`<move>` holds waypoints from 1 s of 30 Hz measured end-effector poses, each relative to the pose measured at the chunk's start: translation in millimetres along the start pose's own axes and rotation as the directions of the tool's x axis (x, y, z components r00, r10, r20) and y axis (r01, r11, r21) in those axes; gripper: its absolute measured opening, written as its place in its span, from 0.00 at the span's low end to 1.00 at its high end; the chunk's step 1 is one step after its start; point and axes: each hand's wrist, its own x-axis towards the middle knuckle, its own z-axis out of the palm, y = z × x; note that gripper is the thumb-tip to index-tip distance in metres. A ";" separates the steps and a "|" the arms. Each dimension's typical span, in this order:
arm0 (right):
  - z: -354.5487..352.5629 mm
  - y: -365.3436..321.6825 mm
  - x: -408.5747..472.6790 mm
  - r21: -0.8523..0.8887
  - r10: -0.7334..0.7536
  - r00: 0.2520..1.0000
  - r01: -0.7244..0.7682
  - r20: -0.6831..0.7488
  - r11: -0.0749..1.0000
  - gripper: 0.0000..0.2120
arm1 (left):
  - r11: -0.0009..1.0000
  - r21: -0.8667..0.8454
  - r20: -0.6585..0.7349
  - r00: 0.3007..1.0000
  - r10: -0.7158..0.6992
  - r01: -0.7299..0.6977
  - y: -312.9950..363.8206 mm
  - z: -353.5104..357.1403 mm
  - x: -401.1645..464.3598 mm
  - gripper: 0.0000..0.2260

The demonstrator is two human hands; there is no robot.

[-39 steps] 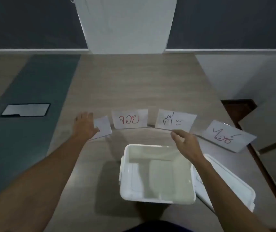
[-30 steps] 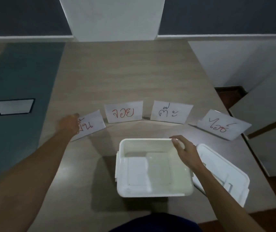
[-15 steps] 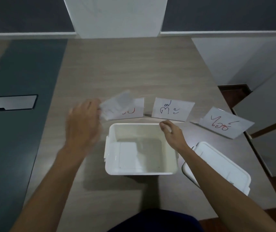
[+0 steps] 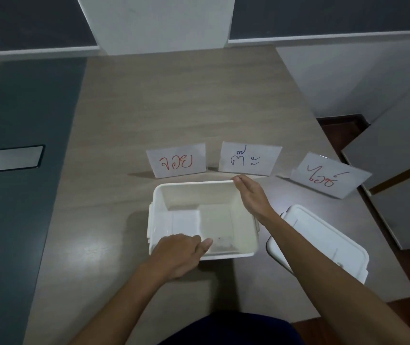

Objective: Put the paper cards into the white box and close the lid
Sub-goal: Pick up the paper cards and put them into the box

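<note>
The open white box (image 4: 199, 195) stands on the wooden table in front of me. My right hand (image 4: 253, 197) grips its far right rim. At the near left corner my left hand (image 4: 179, 255) rests over the rim with its fingers curled down into the box. The card it carried is hidden from me. Three paper cards lie in a row behind the box: one with red writing (image 4: 176, 161), one with blue writing (image 4: 248, 159), and one with red writing (image 4: 328, 176) at the right. The white lid (image 4: 323, 245) lies to the right of the box.
A dark teal strip runs down the left side of the table, with a metal hatch (image 4: 7, 158) set in it. The table's right edge passes close to the lid and the right card. White panels (image 4: 398, 195) stand beyond that edge.
My left hand picked the leftmost card off the table, carried it right and down, and now dips into the box. The box has slid a little toward the cards under my right hand.
</note>
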 end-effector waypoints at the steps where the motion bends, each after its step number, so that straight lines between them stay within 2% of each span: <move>1: -1.0 0.5 1.3 -0.022 -0.015 1.000 0.015 -0.004 1.000 0.13 | 1.000 -0.025 -0.036 0.999 0.011 -0.012 -0.9 -9.5 4.5 0.23; 3: -5.3 1.3 4.5 -0.058 -0.033 0.999 0.032 -0.018 0.998 0.13 | 0.992 -0.097 -0.241 0.969 0.049 -0.074 -3.2 -36.2 20.4 0.21; 5: -11.3 2.8 6.6 -0.096 -0.046 0.998 0.043 -0.030 0.994 0.13 | 0.981 -0.123 -0.523 0.850 0.066 -0.152 -12.4 -69.0 50.3 0.14; 7: -15.2 4.3 8.7 -0.126 -0.055 0.998 0.049 -0.040 0.991 0.12 | 0.987 -0.053 -0.689 0.721 0.074 -0.153 -31.9 -99.5 92.0 0.14; 8: -15.6 4.8 8.7 -0.135 -0.057 0.997 0.051 -0.045 0.989 0.12 | 0.995 -0.018 -0.692 0.720 0.055 -0.094 -43.1 -112.7 113.1 0.18; 11: -14.7 4.5 9.9 -0.160 -0.065 0.996 0.054 -0.065 0.986 0.11 | 0.989 0.058 -0.490 0.867 -0.093 0.138 -73.0 -137.7 168.8 0.30; 13: -16.0 5.4 10.9 -0.180 -0.067 0.995 0.052 -0.079 0.982 0.12 | 0.976 0.100 -0.318 0.935 -0.155 0.195 -85.9 -140.6 191.6 0.27; 15: -13.0 3.8 10.5 -0.189 -0.074 0.994 0.058 -0.079 0.980 0.12 | 0.972 0.126 -0.232 0.959 -0.164 0.197 -95.9 -136.2 197.5 0.18; 17: -13.5 4.6 11.4 -0.190 -0.068 0.994 0.051 -0.084 0.980 0.12 | 0.970 0.146 -0.263 0.953 -0.151 0.194 -96.7 -132.6 196.4 0.15; 19: -13.5 4.6 11.1 -0.185 -0.069 0.994 0.052 -0.087 0.981 0.12 | 0.973 0.146 -0.370 0.922 -0.113 0.178 -91.0 -137.7 182.7 0.14; 24: -13.6 4.3 11.9 -0.155 -0.059 0.995 0.045 -0.081 0.987 0.11 | 0.990 0.119 -0.646 0.763 0.023 0.071 -37.3 -158.4 89.2 0.06; 27: -14.1 6.9 13.3 -0.125 -0.048 0.996 0.038 -0.077 0.991 0.12 | 0.987 0.153 -0.713 0.687 0.140 -0.042 -2.2 -138.5 31.9 0.04; 28: -14.0 7.3 13.2 -0.121 -0.055 0.996 0.046 -0.067 0.992 0.12 | 0.981 0.180 -0.705 0.688 0.175 -0.065 6.5 -124.2 18.3 0.03; 30: -14.7 7.6 12.7 -0.110 -0.069 0.996 0.063 -0.050 0.992 0.12 | 0.966 0.245 -0.636 0.740 0.221 -0.078 14.7 -89.0 6.5 0.04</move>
